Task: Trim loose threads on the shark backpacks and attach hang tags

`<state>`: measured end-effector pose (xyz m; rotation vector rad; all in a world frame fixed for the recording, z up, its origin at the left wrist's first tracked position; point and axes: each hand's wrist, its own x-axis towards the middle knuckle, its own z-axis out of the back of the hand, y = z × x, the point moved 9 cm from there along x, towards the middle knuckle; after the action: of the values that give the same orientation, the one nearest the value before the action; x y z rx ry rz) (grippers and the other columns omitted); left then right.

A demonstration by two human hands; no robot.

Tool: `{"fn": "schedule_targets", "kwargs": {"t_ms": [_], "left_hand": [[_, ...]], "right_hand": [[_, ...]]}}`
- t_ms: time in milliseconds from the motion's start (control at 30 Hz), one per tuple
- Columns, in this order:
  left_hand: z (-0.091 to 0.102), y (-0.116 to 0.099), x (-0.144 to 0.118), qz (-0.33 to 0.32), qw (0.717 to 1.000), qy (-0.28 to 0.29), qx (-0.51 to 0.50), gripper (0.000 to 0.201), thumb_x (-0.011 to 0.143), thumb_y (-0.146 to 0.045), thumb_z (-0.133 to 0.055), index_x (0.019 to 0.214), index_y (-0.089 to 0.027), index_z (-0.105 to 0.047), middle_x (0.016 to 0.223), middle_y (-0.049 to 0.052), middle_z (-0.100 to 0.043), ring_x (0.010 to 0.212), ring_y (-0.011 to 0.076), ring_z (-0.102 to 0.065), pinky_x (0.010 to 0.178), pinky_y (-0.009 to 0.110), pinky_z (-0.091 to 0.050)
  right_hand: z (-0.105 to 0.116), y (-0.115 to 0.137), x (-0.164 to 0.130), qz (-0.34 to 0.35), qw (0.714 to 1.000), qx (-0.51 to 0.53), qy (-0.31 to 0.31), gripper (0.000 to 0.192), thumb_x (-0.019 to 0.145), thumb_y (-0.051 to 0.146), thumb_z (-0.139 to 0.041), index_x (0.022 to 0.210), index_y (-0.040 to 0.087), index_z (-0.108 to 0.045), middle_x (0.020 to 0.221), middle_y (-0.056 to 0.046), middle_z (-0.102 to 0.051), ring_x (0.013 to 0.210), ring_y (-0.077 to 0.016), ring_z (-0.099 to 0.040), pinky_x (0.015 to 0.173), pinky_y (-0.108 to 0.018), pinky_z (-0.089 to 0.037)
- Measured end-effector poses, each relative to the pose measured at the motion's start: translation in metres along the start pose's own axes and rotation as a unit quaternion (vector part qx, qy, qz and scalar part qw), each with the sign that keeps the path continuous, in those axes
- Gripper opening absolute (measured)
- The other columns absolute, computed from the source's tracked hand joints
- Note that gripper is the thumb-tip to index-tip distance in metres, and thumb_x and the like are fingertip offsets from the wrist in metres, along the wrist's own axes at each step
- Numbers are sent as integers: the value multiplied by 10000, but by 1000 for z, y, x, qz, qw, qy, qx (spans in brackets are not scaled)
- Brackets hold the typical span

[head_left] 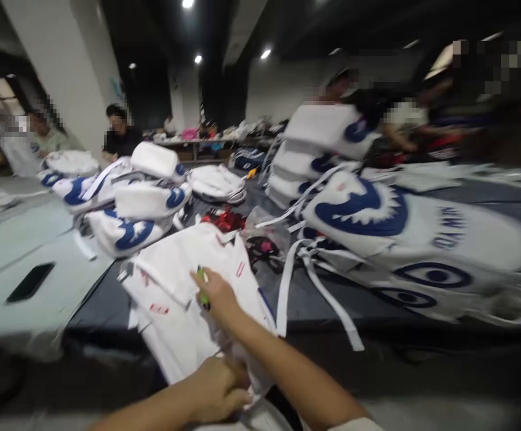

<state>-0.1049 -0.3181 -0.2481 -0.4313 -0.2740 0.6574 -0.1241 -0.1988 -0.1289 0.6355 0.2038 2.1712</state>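
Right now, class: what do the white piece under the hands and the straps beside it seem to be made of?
White piece: apparently soft woven fabric, matte; it creases and folds under the right hand and left hand. White straps: probably flat webbing; they lie limp and ribbon-like on the dark table.

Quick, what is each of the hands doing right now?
Left hand: closed, gripping the near edge of the white fabric piece.
Right hand: closed on a small green tool, resting on that fabric.

Right hand (218, 296) stretched forward, forearm bare, fingers pinched closed. Left hand (218, 389) low and near the body, fingers curled in a grip.
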Motion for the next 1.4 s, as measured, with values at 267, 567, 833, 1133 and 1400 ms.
{"fn": "schedule_targets", "kwargs": {"t_ms": [267,567,833,1133,1400], "left_hand": [[190,117,95,99,947,-179,248,320,957,-300,-383,1142,-262,-641,1327,119,-613,1286,307,-546,1106,511,-436],[224,90,118,41,947,-57,312,376,921,-496,-577,770,-158,-646,799,99,-686,799,248,-634,772,401,-432],[219,10,40,13,930,-62,362,109,803,-289,-763,830,-224,-680,842,40,-657,830,249,-603,750,391,-371],[211,62,69,75,950,-14,304,108,855,-348,-703,886,-258,-754,950,53,-701,943,260,-623,827,429,-371],[268,89,58,4,906,-72,418,304,886,-492,-640,778,-218,-713,818,56,-665,897,276,-593,921,471,-348]], "right_hand": [[-29,-52,-60,-38,980,-133,-144,384,883,159,-678,1257,214,-612,1528,-211,-414,972,-250,-704,771,-338,-594],[25,-37,-104,100,934,-65,-338,530,1042,508,-341,1425,154,-438,677,-10,-575,534,-170,-522,515,-293,-452],[6,-6,-120,205,908,-29,-365,360,1036,258,-409,1392,203,-410,1319,-165,-553,1212,-261,-557,922,-444,-554],[-16,-11,-96,152,929,-35,-337,408,967,200,-516,1364,171,-426,1276,-190,-544,1267,-295,-505,962,-521,-536],[-27,-17,-92,152,929,-55,-333,434,877,98,-595,1302,161,-534,1314,-207,-551,1305,-302,-488,1003,-526,-519]]}}
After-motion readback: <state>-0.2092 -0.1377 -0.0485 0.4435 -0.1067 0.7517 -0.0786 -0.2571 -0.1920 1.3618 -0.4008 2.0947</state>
